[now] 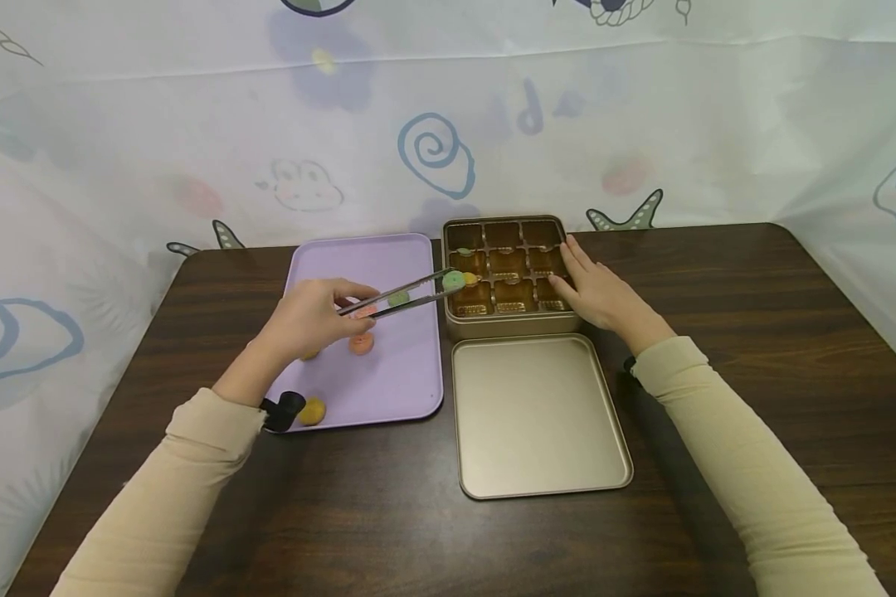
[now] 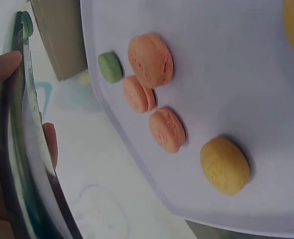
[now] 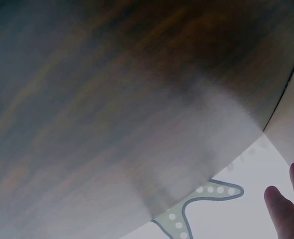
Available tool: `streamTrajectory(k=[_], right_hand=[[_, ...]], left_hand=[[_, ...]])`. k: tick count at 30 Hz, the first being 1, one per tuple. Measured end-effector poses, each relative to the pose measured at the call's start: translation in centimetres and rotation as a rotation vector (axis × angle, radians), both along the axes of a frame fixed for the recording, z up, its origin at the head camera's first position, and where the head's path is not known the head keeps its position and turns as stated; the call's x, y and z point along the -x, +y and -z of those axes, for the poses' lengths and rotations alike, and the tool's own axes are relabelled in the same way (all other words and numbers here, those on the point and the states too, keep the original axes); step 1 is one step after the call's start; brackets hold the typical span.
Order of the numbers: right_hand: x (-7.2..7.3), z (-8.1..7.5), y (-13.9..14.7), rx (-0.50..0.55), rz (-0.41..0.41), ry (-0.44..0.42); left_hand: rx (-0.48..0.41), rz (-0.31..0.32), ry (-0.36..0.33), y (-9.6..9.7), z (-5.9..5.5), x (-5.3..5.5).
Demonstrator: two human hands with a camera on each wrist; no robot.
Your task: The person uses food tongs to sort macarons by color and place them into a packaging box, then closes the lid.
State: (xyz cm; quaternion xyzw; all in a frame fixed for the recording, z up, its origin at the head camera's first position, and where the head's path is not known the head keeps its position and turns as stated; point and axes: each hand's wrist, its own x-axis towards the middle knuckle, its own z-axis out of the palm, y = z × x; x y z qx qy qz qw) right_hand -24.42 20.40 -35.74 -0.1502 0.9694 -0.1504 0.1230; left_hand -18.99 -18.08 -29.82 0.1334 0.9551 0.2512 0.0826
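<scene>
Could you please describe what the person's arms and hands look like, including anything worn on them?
Long, plain cream sleeves are worn on both sides, with cuffs that look folded back. The left hand and the right hand are bare, without gloves. A black attachment shows beside the left cuff, and a small black piece beside the right one.

Dark wood-grain table (image 1: 373,522); pale sheet (image 1: 194,116) behind, printed with shells (image 1: 436,156), starfish (image 1: 630,217).

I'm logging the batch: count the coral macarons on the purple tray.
3, in the left wrist view: top macaron, middle macaron, bottom macaron, grouped on the tray. More may be hidden.
</scene>
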Motion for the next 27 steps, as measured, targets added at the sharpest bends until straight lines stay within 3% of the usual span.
streamTrajectory(k=[9,17,27], right_hand=[[0.0,0.0,0.0,0.002,0.001,0.006],[0.0,0.0,0.0,0.005,-0.001,0.004],[0.0,0.1,0.0,0.003,0.008,-0.002]], left_hand=[[0.041,0.066,0.016,0.8,0.2,-0.6],[0.029,0.07,-0.018,1.2,0.5,-0.6],[0.047,0.075,0.011,1.5,0.3,-0.8]])
